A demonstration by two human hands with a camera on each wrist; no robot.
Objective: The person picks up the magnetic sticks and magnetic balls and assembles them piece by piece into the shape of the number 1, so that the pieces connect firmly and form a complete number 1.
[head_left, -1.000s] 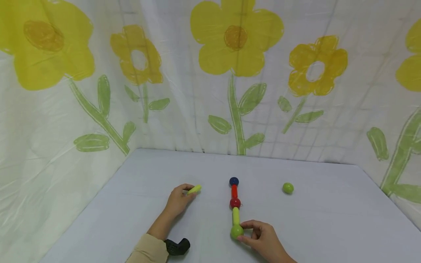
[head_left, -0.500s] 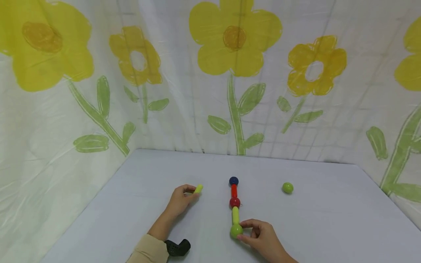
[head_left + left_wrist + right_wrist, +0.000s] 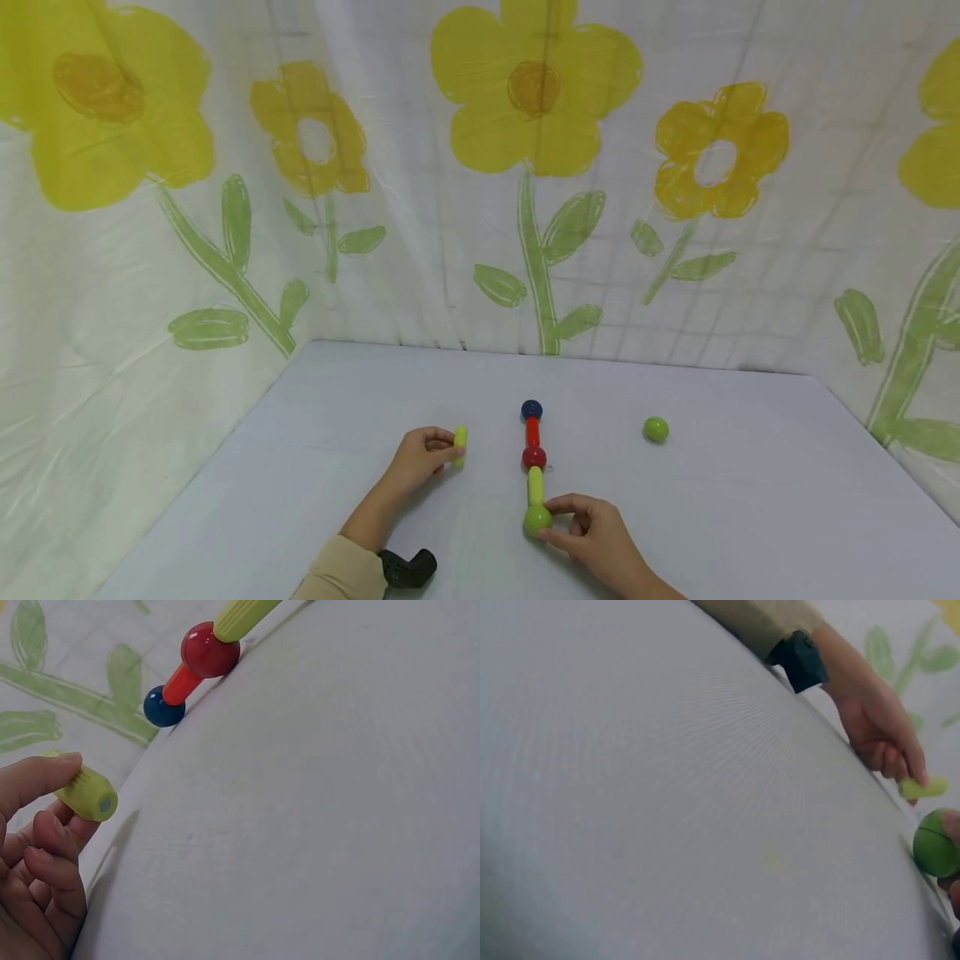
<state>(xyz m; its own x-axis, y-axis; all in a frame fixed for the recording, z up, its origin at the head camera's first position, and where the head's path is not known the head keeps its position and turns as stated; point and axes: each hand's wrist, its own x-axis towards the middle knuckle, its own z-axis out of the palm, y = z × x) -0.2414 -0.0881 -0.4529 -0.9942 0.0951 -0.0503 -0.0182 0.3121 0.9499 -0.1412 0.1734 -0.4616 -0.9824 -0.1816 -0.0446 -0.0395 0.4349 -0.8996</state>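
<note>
Between thumb and fingertips, my left hand [image 3: 416,460] pinches a short yellow-green toy rod [image 3: 461,446]. The left wrist view shows a grey disc set in this rod's [image 3: 90,793] near end. My right hand [image 3: 596,533] grips a green ball [image 3: 537,522] with its thumb and index finger. That ball is the near end of a straight chain: a yellow-green rod [image 3: 535,486], a red ball [image 3: 534,457], a red rod [image 3: 532,431] and a blue ball [image 3: 532,409] at the far end. The left hand's rod is apart from the chain, to its left.
A loose green ball [image 3: 656,429] lies on the white table [image 3: 750,500] right of the chain. A black wrist device [image 3: 408,568] sits by the left sleeve [image 3: 341,571]. Behind the table hangs a white curtain [image 3: 420,250] with yellow flowers.
My left hand has shifted slightly right and turned its rod from slanting to nearly in line with the chain. The right hand and the chain have slid slightly away from me.
</note>
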